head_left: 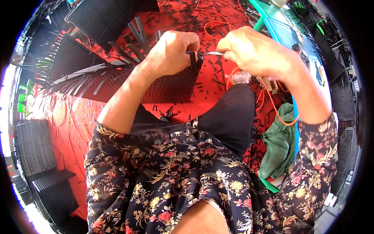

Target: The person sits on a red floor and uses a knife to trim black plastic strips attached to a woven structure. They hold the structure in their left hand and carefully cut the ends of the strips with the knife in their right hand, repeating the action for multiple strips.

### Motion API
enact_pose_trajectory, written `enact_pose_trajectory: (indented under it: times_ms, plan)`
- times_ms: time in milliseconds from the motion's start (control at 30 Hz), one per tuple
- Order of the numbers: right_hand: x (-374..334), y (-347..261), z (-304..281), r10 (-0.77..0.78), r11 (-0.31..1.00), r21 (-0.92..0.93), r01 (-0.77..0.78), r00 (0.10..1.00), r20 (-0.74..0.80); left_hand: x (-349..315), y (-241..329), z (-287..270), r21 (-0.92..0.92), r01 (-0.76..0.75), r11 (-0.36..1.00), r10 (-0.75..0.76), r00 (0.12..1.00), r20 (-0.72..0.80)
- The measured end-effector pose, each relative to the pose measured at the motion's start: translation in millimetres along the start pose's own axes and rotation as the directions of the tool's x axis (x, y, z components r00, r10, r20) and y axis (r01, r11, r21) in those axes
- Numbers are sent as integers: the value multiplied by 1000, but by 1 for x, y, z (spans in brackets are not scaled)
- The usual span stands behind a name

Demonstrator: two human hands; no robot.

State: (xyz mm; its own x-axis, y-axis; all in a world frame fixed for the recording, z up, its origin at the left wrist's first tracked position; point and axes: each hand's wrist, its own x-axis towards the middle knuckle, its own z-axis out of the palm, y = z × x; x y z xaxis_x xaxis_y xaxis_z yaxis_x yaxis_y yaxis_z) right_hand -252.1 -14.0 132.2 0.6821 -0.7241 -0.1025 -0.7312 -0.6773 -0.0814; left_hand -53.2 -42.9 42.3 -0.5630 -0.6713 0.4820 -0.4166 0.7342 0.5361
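Observation:
My left hand (171, 52) is closed, pinching a black flat strip (192, 59) at the top corner of a dark woven box-like piece (171, 86). Loose strip ends stick up and out along that piece's edges. Just to the right, my right hand (249, 50) is closed on a thin silvery tool (213, 53) whose far end reaches the black strip by my left fingers. The tool's handle is hidden inside my right fist, so its exact kind does not show. My knees, in black trousers (230, 113), are below the woven piece.
Dark woven panels (101, 23) stand at the upper left, with stacked black pieces (35, 146) at the left. Black offcuts litter the red floor (70, 156). An orange hose (278, 111) loops beside a green sack (278, 146). A blue-topped table (282, 27) runs along the right.

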Motion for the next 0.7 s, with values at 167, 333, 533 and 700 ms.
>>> enact_pose_trajectory:
  times_ms: [167, 333, 533, 700]
  plan:
    - [4, 35, 3, -5, 903, 417, -100, 970, 244, 1, 4, 4, -40, 30, 999, -29, 999, 17]
    - [-11, 41, 23, 104, 680, 675, -284, 950, 295, 1, 8, -1, -73, 134, 988, -128, 989, 79]
    - [-5, 48, 61, 24, 751, 659, 29, 997, -72, -2, 5, -13, -113, 207, 972, -194, 974, 116]
    - [-9, 34, 71, -36, 864, 460, 205, 936, -349, 0, -2, -19, -203, 289, 936, -255, 951, 175]
